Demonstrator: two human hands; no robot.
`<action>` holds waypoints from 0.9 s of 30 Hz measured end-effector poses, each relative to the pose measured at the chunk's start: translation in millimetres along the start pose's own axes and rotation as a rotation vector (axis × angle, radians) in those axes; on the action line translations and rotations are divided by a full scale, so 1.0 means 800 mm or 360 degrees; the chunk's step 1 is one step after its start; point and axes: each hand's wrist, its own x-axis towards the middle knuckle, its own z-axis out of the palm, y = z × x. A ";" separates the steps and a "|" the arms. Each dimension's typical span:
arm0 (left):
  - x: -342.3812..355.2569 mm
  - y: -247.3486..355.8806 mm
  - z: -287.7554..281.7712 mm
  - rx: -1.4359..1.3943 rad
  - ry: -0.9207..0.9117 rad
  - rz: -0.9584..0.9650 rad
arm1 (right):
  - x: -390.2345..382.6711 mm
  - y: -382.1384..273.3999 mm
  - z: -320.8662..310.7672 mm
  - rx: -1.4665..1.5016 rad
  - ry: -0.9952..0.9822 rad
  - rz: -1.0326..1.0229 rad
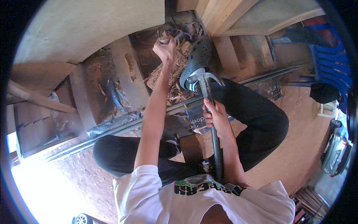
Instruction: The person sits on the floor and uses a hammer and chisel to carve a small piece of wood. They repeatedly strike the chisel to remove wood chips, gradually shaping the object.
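My right hand point(218, 117) is wrapped round the dark handle of a claw hammer point(216, 149). Its metal head is up beside my shoe, and the handle runs back toward my body. Farther off, my left arm reaches out and the left hand point(164, 49) is closed in a fist. A small rounded greyish end pokes from the top of that fist; the rest of what it grips is hidden. Broken wood chips point(179, 61) lie between the left hand and my dark clog point(200, 56).
Wooden boards point(128, 71) lie crosswise below a large pale panel point(89, 26). A long metal rail point(175, 109) crosses in front of me. Wooden beams point(227, 15) stand at the far right of centre, and a blue plastic chair point(330, 63) is on the right.
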 end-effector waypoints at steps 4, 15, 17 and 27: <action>0.028 -0.038 0.029 0.0379 -0.0116 -0.0204 | 0.008 0.002 0.001 -0.0056 0.0048 0.0026; 0.050 -0.074 0.020 -0.0090 -0.0588 -0.0632 | 0.010 0.014 0.006 0.0009 -0.0057 0.0119; 0.043 -0.057 -0.005 -0.0508 -0.0539 -0.0485 | 0.004 0.013 0.002 0.0003 -0.0035 0.0114; -0.028 0.004 -0.092 -0.1113 0.0041 -0.0171 | -0.038 0.008 -0.023 0.0051 -0.0171 -0.0165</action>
